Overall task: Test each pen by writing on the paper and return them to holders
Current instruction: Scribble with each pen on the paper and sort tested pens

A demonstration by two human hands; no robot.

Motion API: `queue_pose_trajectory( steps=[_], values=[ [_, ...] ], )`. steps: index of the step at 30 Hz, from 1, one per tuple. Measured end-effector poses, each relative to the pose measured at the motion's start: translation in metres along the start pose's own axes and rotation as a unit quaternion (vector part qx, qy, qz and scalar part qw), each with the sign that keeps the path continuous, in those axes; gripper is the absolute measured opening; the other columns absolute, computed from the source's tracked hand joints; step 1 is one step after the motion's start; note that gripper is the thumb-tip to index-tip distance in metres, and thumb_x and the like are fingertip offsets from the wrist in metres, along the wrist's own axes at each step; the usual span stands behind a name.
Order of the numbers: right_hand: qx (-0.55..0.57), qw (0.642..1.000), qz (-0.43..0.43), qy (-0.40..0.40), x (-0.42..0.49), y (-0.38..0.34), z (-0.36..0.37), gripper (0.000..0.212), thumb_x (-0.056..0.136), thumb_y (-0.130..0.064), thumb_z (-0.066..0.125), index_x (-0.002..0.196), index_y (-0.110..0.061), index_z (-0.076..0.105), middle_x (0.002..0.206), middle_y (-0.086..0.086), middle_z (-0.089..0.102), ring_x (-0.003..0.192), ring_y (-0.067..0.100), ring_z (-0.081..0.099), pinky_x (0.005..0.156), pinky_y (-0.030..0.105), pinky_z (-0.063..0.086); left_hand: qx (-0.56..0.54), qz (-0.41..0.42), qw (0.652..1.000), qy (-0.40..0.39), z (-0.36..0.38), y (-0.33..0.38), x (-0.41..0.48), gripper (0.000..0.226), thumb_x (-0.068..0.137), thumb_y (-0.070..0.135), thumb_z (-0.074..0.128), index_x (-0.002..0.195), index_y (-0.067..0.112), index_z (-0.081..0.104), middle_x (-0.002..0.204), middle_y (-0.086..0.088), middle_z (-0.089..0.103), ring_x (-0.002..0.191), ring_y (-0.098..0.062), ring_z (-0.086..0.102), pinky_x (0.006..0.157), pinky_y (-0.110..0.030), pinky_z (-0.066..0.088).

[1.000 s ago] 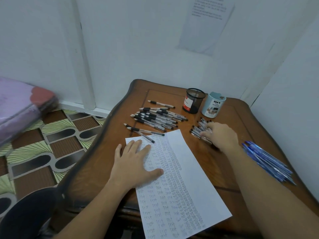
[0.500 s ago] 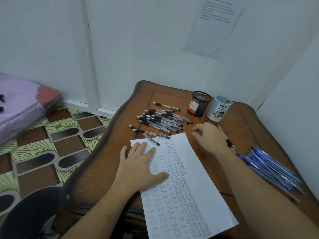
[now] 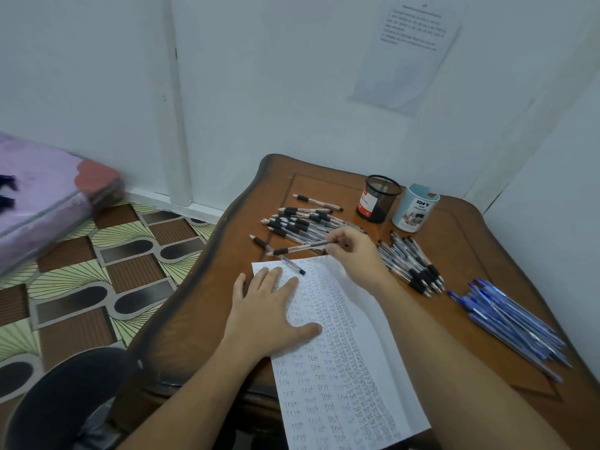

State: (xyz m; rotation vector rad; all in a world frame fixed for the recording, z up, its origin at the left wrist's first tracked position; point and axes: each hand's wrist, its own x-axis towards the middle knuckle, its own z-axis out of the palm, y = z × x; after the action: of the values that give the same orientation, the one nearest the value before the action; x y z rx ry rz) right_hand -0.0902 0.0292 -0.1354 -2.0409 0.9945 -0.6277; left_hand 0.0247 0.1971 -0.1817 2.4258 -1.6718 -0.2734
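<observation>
My left hand [image 3: 274,315] lies flat on the left side of the written-over paper [image 3: 344,368], fingers spread. Above the paper's top edge my right hand [image 3: 355,254] pinches one clear black-grip pen [image 3: 300,248] by its end, the pen pointing left. A heap of similar black pens [image 3: 302,224] lies behind it. A second bunch of black pens [image 3: 412,263] sits right of that hand. Blue pens [image 3: 509,319] are piled at the table's right edge. A black mesh holder [image 3: 378,199] and a pale blue holder [image 3: 414,207] stand at the back.
The wooden table [image 3: 470,241] stands in a white-walled corner with a printed sheet [image 3: 409,50] taped above. One loose pen [image 3: 292,264] rests on the paper's top left corner. Patterned floor [image 3: 97,271], a purple mattress [image 3: 42,203] and a dark stool [image 3: 65,404] are to the left.
My right hand moved left from the right-hand bunch of black pens to above the paper's top, now pinching one pen. The left hand stayed pressed on the paper.
</observation>
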Motion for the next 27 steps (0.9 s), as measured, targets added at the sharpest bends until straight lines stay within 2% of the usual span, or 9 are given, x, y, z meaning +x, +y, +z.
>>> queue_pose_trajectory(
  steps=[3, 7, 11, 13, 15, 17, 20, 24, 27],
  values=[
    [0.235, 0.966, 0.093, 0.051, -0.006, -0.006, -0.017, 0.005, 0.099, -0.012, 0.061, 0.101, -0.014, 0.065, 0.105, 0.01, 0.069, 0.091, 0.021, 0.068, 0.065, 0.032, 0.057, 0.006, -0.003, 1.0, -0.003, -0.002, 0.001, 0.0, 0.095, 0.075, 0.091, 0.032, 0.155, 0.042, 0.017, 0.166, 0.006, 0.004, 0.152, -0.017, -0.004, 0.118, -0.052, -0.012],
    [0.521, 0.831, 0.159, 0.115, -0.02, -0.01, -0.035, 0.016, 0.103, -0.019, 0.051, 0.109, -0.006, 0.058, 0.113, 0.015, 0.073, 0.099, 0.029, 0.073, 0.082, 0.039, 0.059, 0.011, -0.007, 1.0, -0.01, -0.003, 0.002, 0.001, 0.097, 0.074, 0.093, 0.03, 0.155, 0.042, 0.016, 0.167, 0.007, 0.003, 0.153, -0.018, -0.003, 0.118, -0.053, -0.012],
    [0.645, 0.736, 0.144, 0.149, -0.039, -0.014, -0.043, 0.017, 0.107, -0.028, 0.044, 0.112, -0.015, 0.053, 0.092, 0.009, 0.074, 0.089, 0.028, 0.073, 0.083, 0.046, 0.059, 0.016, -0.002, 1.0, -0.007, -0.003, 0.002, 0.0, 0.096, 0.075, 0.092, 0.031, 0.155, 0.041, 0.017, 0.166, 0.006, 0.005, 0.153, -0.018, -0.001, 0.119, -0.054, -0.009],
    [0.628, 0.745, 0.139, 0.176, -0.046, -0.013, -0.044, 0.017, 0.108, -0.032, 0.041, 0.119, -0.028, 0.052, 0.075, 0.005, 0.063, 0.062, 0.018, 0.063, 0.062, 0.036, 0.058, 0.016, -0.002, 1.0, -0.008, -0.003, 0.002, 0.0, 0.097, 0.074, 0.092, 0.03, 0.155, 0.041, 0.018, 0.167, 0.006, 0.005, 0.153, -0.018, -0.001, 0.119, -0.054, -0.009],
    [0.57, 0.789, 0.144, 0.176, -0.053, -0.012, -0.045, 0.021, 0.108, -0.032, 0.038, 0.122, -0.037, 0.053, 0.065, 0.002, 0.053, 0.048, 0.01, 0.04, 0.043, 0.021, 0.037, 0.017, -0.002, 1.0, -0.009, -0.003, 0.003, 0.0, 0.098, 0.074, 0.093, 0.028, 0.155, 0.041, 0.018, 0.167, 0.005, 0.005, 0.153, -0.018, -0.002, 0.119, -0.054, -0.008],
    [0.497, 0.837, 0.161, 0.162, -0.061, -0.012, -0.046, 0.019, 0.108, -0.029, 0.04, 0.119, -0.036, 0.054, 0.061, 0.0, 0.05, 0.047, 0.009, 0.029, 0.04, 0.021, 0.022, 0.02, -0.001, 1.0, -0.009, -0.003, 0.003, 0.0, 0.097, 0.074, 0.093, 0.027, 0.155, 0.041, 0.018, 0.166, 0.005, 0.005, 0.153, -0.018, -0.001, 0.119, -0.053, -0.008],
    [0.439, 0.873, 0.17, 0.127, -0.07, -0.011, -0.046, 0.013, 0.107, -0.026, 0.043, 0.11, -0.028, 0.056, 0.058, -0.001, 0.049, 0.047, 0.01, 0.027, 0.042, 0.022, 0.018, 0.02, 0.0, 1.0, -0.008, -0.004, 0.004, -0.001, 0.096, 0.075, 0.092, 0.028, 0.155, 0.04, 0.018, 0.166, 0.005, 0.005, 0.153, -0.017, -0.001, 0.12, -0.053, -0.007],
    [0.464, 0.871, 0.125, 0.098, -0.078, -0.005, -0.044, 0.008, 0.104, -0.024, 0.051, 0.11, -0.024, 0.056, 0.054, -0.001, 0.041, 0.044, 0.009, 0.027, 0.038, 0.018, 0.018, 0.012, -0.001, 1.0, -0.003, -0.003, 0.004, -0.002, 0.096, 0.075, 0.091, 0.031, 0.155, 0.04, 0.02, 0.166, 0.005, 0.007, 0.153, -0.017, 0.0, 0.12, -0.053, -0.006],
    [0.473, 0.866, 0.134, 0.093, -0.081, 0.003, -0.043, 0.02, 0.099, -0.007, 0.056, 0.118, -0.011, 0.062, 0.044, -0.002, 0.035, 0.039, 0.008, 0.03, 0.035, 0.02, 0.024, 0.012, -0.001, 1.0, -0.002, -0.003, 0.004, -0.002, 0.095, 0.076, 0.091, 0.032, 0.155, 0.04, 0.02, 0.166, 0.005, 0.007, 0.153, -0.017, 0.0, 0.121, -0.053, -0.006]
  ],
)
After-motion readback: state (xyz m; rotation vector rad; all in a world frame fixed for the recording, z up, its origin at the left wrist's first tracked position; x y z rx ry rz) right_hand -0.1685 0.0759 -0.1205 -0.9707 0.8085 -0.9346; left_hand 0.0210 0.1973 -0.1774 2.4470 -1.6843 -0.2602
